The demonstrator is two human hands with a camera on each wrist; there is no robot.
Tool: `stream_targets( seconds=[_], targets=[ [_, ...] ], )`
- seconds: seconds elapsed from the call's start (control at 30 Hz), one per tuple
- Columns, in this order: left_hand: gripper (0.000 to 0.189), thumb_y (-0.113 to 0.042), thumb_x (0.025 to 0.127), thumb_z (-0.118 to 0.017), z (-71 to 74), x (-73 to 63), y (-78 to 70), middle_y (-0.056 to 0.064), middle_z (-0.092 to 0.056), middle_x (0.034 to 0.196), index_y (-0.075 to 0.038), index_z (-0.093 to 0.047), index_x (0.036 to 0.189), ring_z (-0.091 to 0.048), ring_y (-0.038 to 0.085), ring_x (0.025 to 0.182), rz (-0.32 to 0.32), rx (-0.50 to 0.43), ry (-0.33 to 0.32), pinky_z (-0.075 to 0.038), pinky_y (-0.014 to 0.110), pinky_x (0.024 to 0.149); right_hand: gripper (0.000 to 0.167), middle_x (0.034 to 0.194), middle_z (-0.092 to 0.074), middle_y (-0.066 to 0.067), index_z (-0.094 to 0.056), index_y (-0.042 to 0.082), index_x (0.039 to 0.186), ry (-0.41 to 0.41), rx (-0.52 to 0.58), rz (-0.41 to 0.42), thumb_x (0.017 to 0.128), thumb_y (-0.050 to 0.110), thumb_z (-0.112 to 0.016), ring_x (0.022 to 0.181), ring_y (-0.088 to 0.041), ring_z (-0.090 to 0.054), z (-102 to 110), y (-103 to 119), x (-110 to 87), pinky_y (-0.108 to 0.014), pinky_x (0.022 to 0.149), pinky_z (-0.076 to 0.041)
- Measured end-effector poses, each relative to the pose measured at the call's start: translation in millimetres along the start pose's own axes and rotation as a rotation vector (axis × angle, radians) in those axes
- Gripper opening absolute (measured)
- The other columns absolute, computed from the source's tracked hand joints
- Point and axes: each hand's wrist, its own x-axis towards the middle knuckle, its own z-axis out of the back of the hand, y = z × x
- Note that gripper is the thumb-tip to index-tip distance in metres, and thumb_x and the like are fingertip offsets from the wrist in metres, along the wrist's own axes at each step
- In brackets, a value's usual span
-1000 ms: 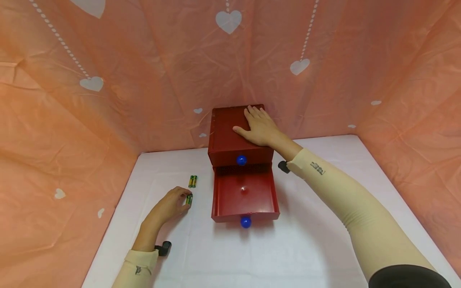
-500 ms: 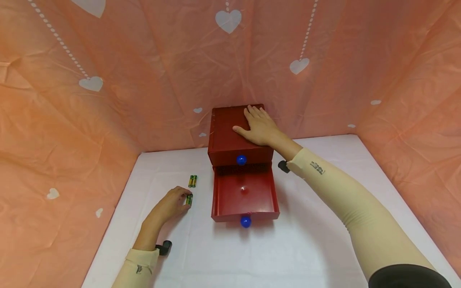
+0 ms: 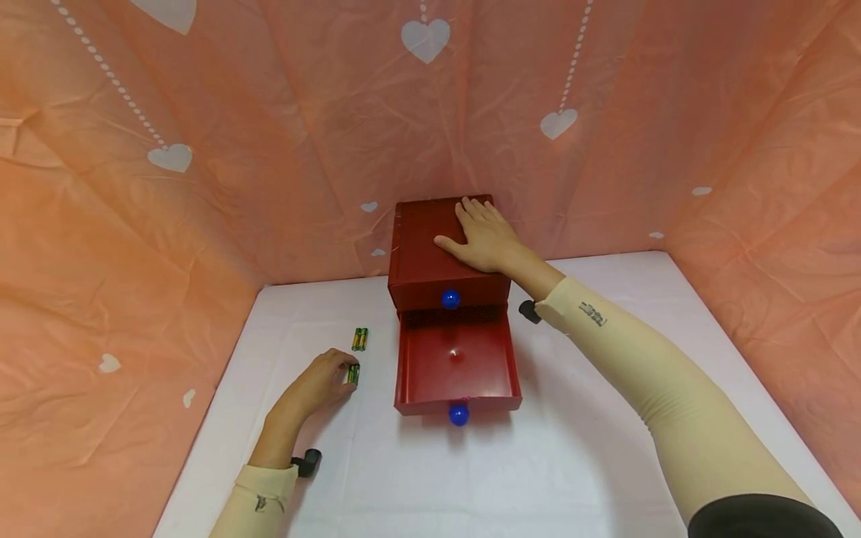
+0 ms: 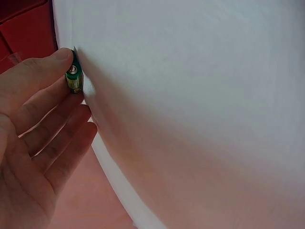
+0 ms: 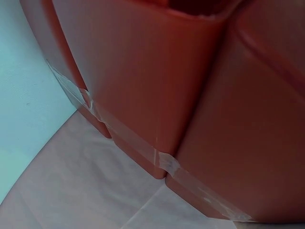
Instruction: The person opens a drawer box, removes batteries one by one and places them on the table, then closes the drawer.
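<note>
My left hand point(image 3: 319, 381) is low over the white table, left of the red drawer box. Between its thumb and fingertips it pinches small green-and-gold batteries point(image 3: 353, 374); in the left wrist view the batteries point(image 4: 74, 80) show end-on, right at the white cloth. Just beyond lie two more batteries point(image 3: 359, 339), side by side. My right hand point(image 3: 486, 237) rests with spread fingers on top of the red drawer box point(image 3: 425, 246). The lower drawer point(image 3: 437, 373) is pulled out, with nothing inside it. The right wrist view shows only the box's side, the hand itself being out of sight.
Blue round knobs sit on the upper drawer front point(image 3: 420, 297) and the lower one. Clear tape point(image 5: 133, 136) runs along the box's side. An orange cloth backdrop point(image 3: 309, 149) with white hearts stands close behind the box and along both sides of the table point(image 3: 538, 471).
</note>
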Motion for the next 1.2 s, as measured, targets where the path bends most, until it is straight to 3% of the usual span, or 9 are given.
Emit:
stream_targets(
  seconds=[0.57, 0.93, 1.2],
  targets=[
    [0.040, -0.003, 0.091, -0.082, 0.9, -3.1, -0.6, 0.024, -0.067, 0.130, 0.006, -0.069, 0.128, -0.061, 0.045, 0.130, -0.036, -0.010, -0.021, -0.048, 0.058, 0.112, 0.090, 0.178, -0.012, -0.021, -0.020, -0.001, 0.169, -0.010, -0.021, -0.006, 0.110, 0.063, -0.041, 0.166, -0.036, -0.006, -1.5, -0.6, 1.4, -0.044, 0.134, 0.003],
    [0.042, -0.005, 0.093, -0.082, 3.0, -3.6, -3.5, 0.024, -0.065, 0.133, 0.005, -0.068, 0.131, -0.060, 0.044, 0.130, -0.011, -0.033, -0.008, -0.048, 0.058, 0.113, 0.090, 0.178, -0.013, -0.021, -0.021, -0.001, 0.169, -0.017, -0.018, 0.000, 0.110, 0.063, -0.042, 0.166, -0.035, -0.008, -1.9, -0.6, 1.2, -0.044, 0.134, 0.002],
    [0.047, -0.007, 0.093, -0.082, 8.3, -6.2, -9.3, 0.026, -0.063, 0.136, 0.007, -0.065, 0.135, -0.058, 0.049, 0.131, -0.055, -0.008, -0.050, -0.049, 0.061, 0.111, 0.089, 0.178, -0.013, -0.021, -0.020, -0.002, 0.169, -0.015, -0.018, -0.003, 0.110, 0.062, -0.042, 0.166, -0.034, -0.008, -0.6, 0.9, 0.2, -0.044, 0.134, 0.002]
  ],
)
